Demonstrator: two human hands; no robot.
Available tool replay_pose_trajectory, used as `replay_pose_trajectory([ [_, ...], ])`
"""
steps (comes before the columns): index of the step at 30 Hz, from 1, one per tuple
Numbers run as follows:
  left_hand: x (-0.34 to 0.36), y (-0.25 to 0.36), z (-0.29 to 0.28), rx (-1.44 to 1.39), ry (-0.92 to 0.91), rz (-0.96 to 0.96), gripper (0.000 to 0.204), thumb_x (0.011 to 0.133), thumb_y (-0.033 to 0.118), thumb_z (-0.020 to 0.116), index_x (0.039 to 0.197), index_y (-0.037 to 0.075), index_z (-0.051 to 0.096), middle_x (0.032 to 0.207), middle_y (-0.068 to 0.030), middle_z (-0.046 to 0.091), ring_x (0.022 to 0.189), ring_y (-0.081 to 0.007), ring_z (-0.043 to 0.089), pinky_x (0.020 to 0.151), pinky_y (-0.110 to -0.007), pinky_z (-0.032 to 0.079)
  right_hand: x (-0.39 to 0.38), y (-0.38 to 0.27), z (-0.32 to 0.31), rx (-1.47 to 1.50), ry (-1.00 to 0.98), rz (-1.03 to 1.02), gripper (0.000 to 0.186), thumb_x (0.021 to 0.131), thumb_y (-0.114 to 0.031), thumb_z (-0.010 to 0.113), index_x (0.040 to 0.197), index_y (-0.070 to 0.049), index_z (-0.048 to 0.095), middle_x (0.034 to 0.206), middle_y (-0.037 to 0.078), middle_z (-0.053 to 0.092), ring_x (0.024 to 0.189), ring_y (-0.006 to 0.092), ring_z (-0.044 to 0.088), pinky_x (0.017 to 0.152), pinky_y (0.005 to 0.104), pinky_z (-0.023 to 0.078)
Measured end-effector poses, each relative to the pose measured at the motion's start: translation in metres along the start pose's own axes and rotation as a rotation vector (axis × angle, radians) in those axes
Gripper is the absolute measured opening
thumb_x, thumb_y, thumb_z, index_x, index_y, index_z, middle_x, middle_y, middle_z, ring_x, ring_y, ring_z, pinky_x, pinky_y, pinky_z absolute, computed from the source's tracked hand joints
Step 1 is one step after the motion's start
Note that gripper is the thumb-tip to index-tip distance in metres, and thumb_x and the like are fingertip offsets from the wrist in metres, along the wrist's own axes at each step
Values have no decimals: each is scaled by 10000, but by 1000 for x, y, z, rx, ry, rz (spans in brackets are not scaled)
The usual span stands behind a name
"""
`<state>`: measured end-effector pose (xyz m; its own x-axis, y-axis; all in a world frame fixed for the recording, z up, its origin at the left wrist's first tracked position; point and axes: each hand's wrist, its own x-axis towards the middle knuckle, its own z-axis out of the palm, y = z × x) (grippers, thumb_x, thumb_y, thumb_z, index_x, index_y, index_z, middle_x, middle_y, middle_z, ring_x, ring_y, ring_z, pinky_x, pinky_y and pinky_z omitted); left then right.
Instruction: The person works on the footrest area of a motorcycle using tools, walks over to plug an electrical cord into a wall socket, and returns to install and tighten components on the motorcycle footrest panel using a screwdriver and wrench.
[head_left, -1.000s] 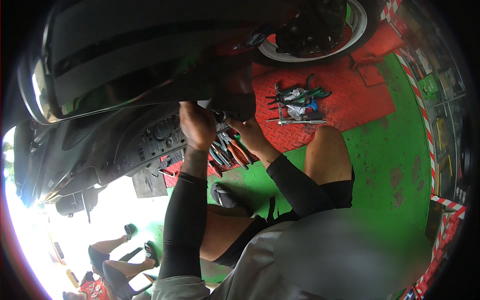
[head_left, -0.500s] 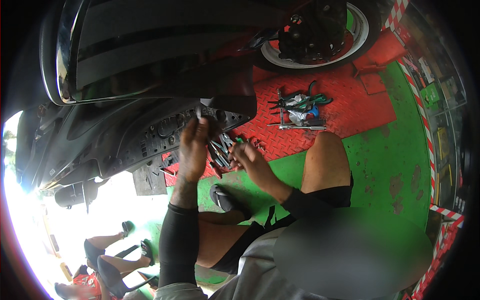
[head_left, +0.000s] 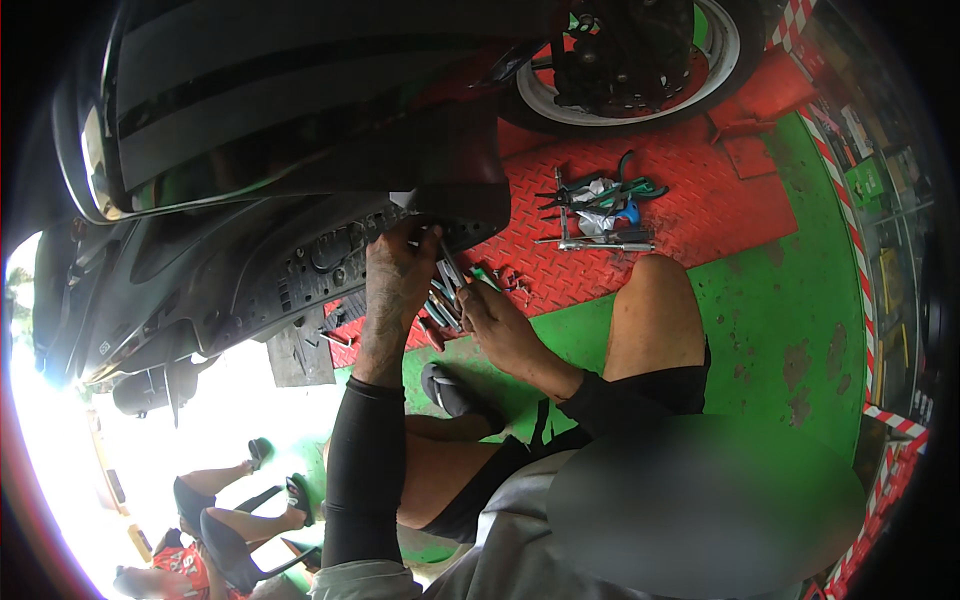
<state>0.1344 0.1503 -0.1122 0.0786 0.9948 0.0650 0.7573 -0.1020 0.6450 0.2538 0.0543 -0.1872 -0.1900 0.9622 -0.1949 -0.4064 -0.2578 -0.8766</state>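
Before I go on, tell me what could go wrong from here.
The right grip holds pliers with their metal end close to the left grip, so a slip might jab or pinch its fingers. Small loose parts lie on the red floor plate near the right grip; a careless sweep could scatter them.
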Motion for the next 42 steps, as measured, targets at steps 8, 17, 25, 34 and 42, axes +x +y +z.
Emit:
replay_pose_trajectory([
  [8, 19, -31, 8, -114, -21, 17, 240, 909, 234, 683, 990, 18, 748, 819, -139, 740, 713, -204, 711, 671, -350, 539, 11, -35, -33, -514, 34, -73, 302, 1052, -271, 467, 957, -3, 570, 722, 124, 575, 666, 199, 564, 623, 395, 439],
  [17, 37, -31, 4, -393, -142, -161, 165, 910, 167, 709, 924, 2, 694, 703, -52, 688, 589, -87, 625, 477, -243, 470, 36, -76, -54, -921, 164, -235, 371, 1030, -310, 509, 867, 11, 595, 551, 177, 510, 495, 349, 533, 501, 431, 395],
  [25, 41, -35, 8, -557, -145, -166, 184, 918, 111, 701, 1063, 35, 619, 837, -39, 676, 662, -115, 637, 523, -251, 500, 23, -51, -55, -813, 49, -377, 326, 1055, -284, 456, 965, 2, 582, 741, 188, 592, 675, 314, 612, 614, 418, 453],
  [34, 47, -35, 1, -307, -209, -121, 192, 907, 116, 703, 1058, 21, 633, 782, -50, 681, 650, -121, 642, 546, -268, 513, 17, 27, 27, -305, 298, -141, 275, 1074, -262, 436, 945, -38, 529, 642, -12, 433, 555, 90, 408, 520, 291, 362],
  [42, 18, -20, -3, -219, -219, -26, 274, 848, 180, 741, 1054, 6, 693, 811, -119, 714, 644, -144, 663, 548, -296, 512, -1, -6, -6, -679, 6, -192, 178, 1055, -211, 456, 1055, -36, 490, 752, 32, 498, 670, 154, 524, 598, 329, 436],
])
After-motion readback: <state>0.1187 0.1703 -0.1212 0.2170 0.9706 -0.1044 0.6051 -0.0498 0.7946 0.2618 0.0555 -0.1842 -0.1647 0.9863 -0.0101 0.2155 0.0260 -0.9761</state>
